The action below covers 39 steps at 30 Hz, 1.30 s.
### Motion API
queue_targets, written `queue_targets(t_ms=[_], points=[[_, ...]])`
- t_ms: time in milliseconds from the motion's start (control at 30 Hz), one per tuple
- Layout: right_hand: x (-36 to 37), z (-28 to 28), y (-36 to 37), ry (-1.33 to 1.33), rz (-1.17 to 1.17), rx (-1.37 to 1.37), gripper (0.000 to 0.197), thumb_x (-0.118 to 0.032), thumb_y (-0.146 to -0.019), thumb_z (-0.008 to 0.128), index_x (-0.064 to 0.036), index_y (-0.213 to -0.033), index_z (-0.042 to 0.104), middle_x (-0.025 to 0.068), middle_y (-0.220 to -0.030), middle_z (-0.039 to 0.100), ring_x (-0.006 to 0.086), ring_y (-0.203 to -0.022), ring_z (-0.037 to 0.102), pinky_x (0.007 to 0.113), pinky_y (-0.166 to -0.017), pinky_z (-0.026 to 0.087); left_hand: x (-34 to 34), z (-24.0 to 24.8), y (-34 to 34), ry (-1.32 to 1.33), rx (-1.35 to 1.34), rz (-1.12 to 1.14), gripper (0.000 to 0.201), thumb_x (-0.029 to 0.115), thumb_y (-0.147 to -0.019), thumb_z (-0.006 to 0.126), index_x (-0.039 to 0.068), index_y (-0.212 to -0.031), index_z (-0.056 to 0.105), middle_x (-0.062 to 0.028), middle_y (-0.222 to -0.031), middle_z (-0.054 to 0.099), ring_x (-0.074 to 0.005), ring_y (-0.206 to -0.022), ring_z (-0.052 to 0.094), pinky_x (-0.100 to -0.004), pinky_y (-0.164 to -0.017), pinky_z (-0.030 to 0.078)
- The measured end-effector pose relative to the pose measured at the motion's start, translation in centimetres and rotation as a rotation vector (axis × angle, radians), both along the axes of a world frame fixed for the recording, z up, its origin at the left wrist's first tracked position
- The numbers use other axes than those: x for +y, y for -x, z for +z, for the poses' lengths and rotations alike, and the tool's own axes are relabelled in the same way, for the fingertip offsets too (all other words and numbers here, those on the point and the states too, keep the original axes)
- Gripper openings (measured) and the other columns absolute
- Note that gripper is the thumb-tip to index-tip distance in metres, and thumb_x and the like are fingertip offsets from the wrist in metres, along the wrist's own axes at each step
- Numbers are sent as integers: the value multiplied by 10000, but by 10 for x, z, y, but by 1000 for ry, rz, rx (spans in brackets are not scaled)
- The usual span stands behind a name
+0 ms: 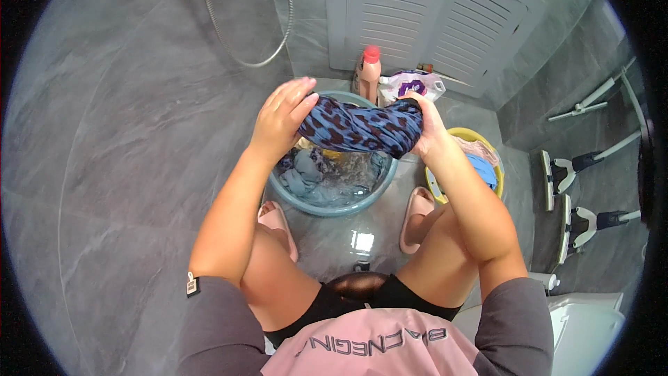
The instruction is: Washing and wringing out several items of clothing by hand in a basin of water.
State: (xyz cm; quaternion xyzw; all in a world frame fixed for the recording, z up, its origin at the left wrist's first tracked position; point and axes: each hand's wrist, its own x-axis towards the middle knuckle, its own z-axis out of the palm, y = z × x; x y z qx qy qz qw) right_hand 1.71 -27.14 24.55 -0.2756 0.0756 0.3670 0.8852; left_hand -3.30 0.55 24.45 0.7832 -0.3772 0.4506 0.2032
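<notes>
A blue and black leopard-print garment [362,125] is stretched sideways in a thick roll between my two hands. My left hand [280,120] grips its left end, the fingers pointing up and the thumb against the fabric. Around the right end is closed my right hand [427,125]. Directly below the garment stands a round blue-grey basin [334,210] of water. Wet clothes [303,173] in grey-blue and dark tones lie soaking in it, and the roll covers its far part.
Behind the basin are a pink bottle with a red cap [371,73] and a white and purple plastic bag [410,85]. To the right, a yellow basin [499,179] holds pink and blue clothes. A shower hose [285,0] hangs at the back; mops [567,167] lean at right.
</notes>
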Motion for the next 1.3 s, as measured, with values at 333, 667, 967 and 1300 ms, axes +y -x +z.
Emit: queue_targets(t_ms=[333, 667, 967, 1300], points=[[-6, -27, 5, 320, 91, 93, 200, -182, -748, 527, 16, -724, 550, 153, -683, 603, 281, -615, 608, 398, -656, 538, -49, 0, 74, -468, -180, -246, 219, 168, -745, 579, 142, -961, 609, -26, -1016, 555, -167, -1014, 532, -395, -915, 434], [22, -84, 3, 404, 158, 156, 216, -216, -793, 499, -10, -838, 547, 150, -735, 614, 285, -661, 617, 439, -656, 530, -94, -5, 89, -296, 224, -719, 205, 71, -651, 621, 54, -852, 582, -130, -935, 556, -324, -927, 574, -467, -809, 494], [64, -40, -43, 319, -739, -66, 139, -129, -803, 532, 5, -841, 531, 107, -765, 575, 260, -689, 597, 398, -634, 511, -74, -2, 21, 1438, 728, -85, 129, 112, -898, 542, -17, -890, 544, -105, -856, 620, -189, -800, 602, -298, -773, 473], [89, 56, 45, 784, -940, -1968, 162, 20, -570, 607, -42, -572, 457, 67, -595, 449, 235, -545, 451, 301, -533, 418, -71, -46, -17, 1896, 1347, -430, 279, 318, -936, 409, 88, -884, 559, -42, -852, 607, -186, -789, 599, -334, -745, 491]])
